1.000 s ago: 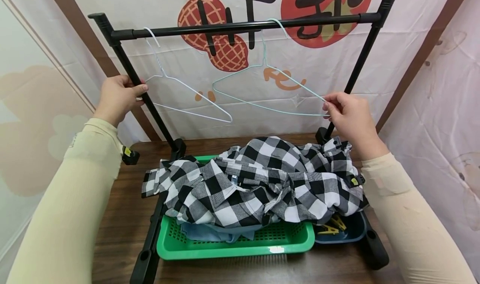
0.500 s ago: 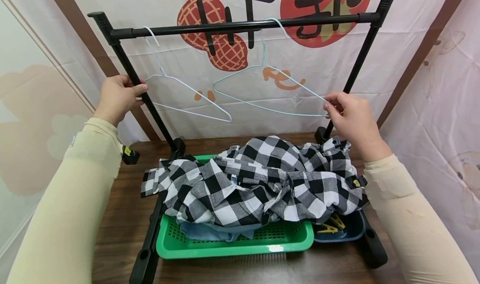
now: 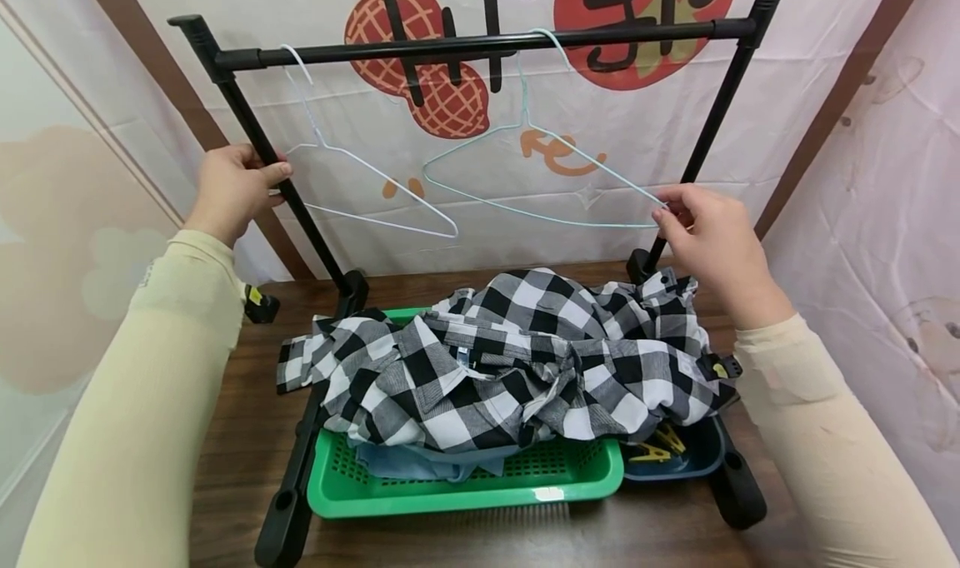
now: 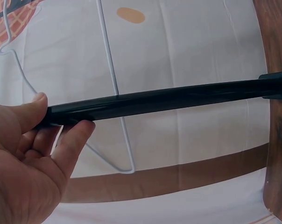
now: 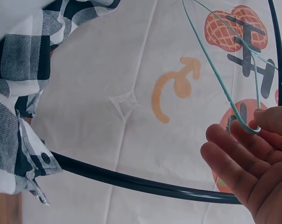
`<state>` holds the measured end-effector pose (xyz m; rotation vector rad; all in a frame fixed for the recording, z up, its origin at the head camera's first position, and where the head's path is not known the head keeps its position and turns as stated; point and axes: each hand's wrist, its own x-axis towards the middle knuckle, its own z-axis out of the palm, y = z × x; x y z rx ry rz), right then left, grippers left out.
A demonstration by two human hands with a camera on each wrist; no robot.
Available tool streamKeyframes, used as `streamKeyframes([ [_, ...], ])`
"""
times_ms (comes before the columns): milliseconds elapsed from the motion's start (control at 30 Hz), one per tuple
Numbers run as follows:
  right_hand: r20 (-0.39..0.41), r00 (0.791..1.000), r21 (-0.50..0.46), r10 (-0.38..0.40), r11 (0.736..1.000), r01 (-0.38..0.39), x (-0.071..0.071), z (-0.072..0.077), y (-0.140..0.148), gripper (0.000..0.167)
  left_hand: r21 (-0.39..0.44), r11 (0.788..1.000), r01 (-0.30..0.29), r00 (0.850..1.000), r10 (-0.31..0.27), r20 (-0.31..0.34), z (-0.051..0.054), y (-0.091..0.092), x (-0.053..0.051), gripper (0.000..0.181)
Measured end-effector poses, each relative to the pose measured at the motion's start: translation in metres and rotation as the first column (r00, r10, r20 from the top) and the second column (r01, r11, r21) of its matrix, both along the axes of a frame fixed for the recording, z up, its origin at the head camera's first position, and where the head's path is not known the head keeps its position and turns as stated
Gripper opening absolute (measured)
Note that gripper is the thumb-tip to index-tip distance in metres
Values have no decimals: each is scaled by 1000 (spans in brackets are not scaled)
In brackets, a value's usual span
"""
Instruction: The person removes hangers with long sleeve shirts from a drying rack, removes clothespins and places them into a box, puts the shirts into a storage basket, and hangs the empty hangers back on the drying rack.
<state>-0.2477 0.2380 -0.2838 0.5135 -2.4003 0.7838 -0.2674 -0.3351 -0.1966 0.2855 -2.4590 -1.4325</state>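
Observation:
My left hand (image 3: 231,186) grips the left post of a black clothes rack (image 3: 300,210), thumb on one side and fingers on the other; the left wrist view shows the same post (image 4: 169,99). My right hand (image 3: 716,243) pinches the right corner of a mint-green wire hanger (image 3: 600,164), which hangs by its hook from the top bar. In the right wrist view, thumb and fingers meet at that hanger's (image 5: 227,91) rounded end. A white wire hanger (image 3: 382,176) hangs near my left hand, its left end partly behind the post.
A black-and-white checked shirt (image 3: 525,368) lies heaped over a green basket (image 3: 465,505), with blue cloth (image 3: 420,461) under it. Yellow clips (image 3: 652,451) lie in a dark blue tray (image 3: 693,466) at right. Behind the rack hangs a printed curtain (image 3: 480,251).
My right hand has shifted slightly to the right, and the mint-green hanger's corner with it. My left hand stays on the post. The head view has tilted a little.

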Motion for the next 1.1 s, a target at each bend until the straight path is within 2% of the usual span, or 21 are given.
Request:
streamKeyframes([
  [133, 18, 1000, -12, -7, 1000, 7, 5, 0, 4, 27, 5, 1000, -2, 1000, 2, -3, 0, 0, 0, 31],
  [467, 66, 998, -20, 14, 1000, -12, 16, -1, 11, 32, -59, 998, 6, 1000, -7, -14, -5, 0, 3, 42],
  [700, 114, 992, -37, -61, 997, 65, 22, -3, 20, 39, -122, 992, 14, 1000, -14, 1, -6, 1, 2, 46],
  [933, 99, 994, -67, -48, 996, 55, 28, -9, 28, 39, -133, 991, -4, 1000, 3, -13, -11, 0, 2, 47],
  [1033, 113, 993, -56, -41, 997, 48, 34, -10, 30, 38, -160, 987, 18, 1000, -17, 6, -13, -3, 3, 52],
  [1100, 128, 991, -36, -36, 998, 41, 38, -11, 32, 38, -215, 975, 55, 998, -47, 44, -15, -6, 5, 60],
])
